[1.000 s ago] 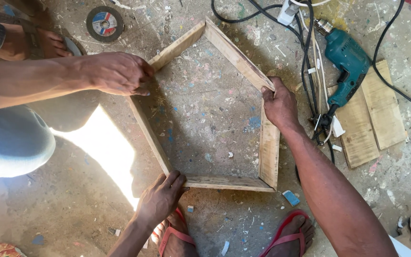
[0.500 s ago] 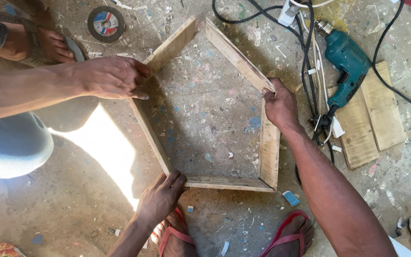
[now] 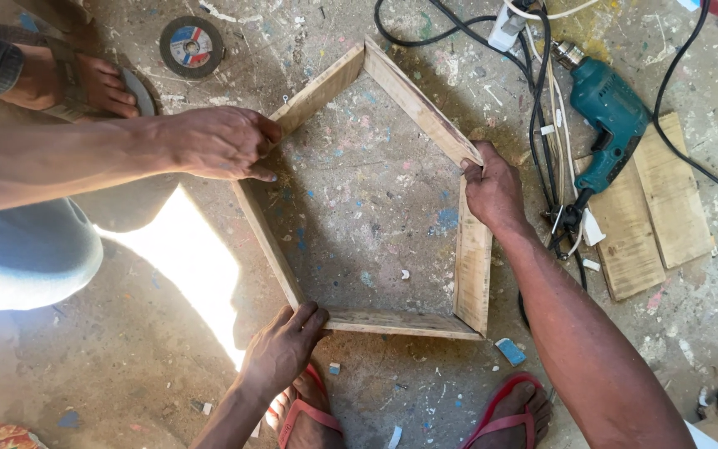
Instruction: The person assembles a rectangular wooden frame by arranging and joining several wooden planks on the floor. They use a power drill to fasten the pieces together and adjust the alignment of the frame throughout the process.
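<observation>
A five-sided wooden frame point(image 3: 474, 274) of rough slats lies flat on the paint-speckled concrete floor. My left hand point(image 3: 280, 349) rests on its near left corner, fingers over the joint. My right hand point(image 3: 492, 191) grips the right corner, where the sloping top slat meets the right side slat. Another person's hand point(image 3: 213, 141) reaches in from the left and presses on the upper left joint.
A teal power drill point(image 3: 612, 125) lies on wooden boards point(image 3: 666, 208) at the right, amid black cables point(image 3: 542, 108). A cutting disc point(image 3: 191, 46) lies at the top left, beside the other person's sandalled foot point(image 3: 76, 83). My feet in red flip-flops point(image 3: 508, 411) stand by the frame's near edge.
The other person's hand has shifted slightly on the upper left joint. My two hands stay on the same corners and the frame has barely moved.
</observation>
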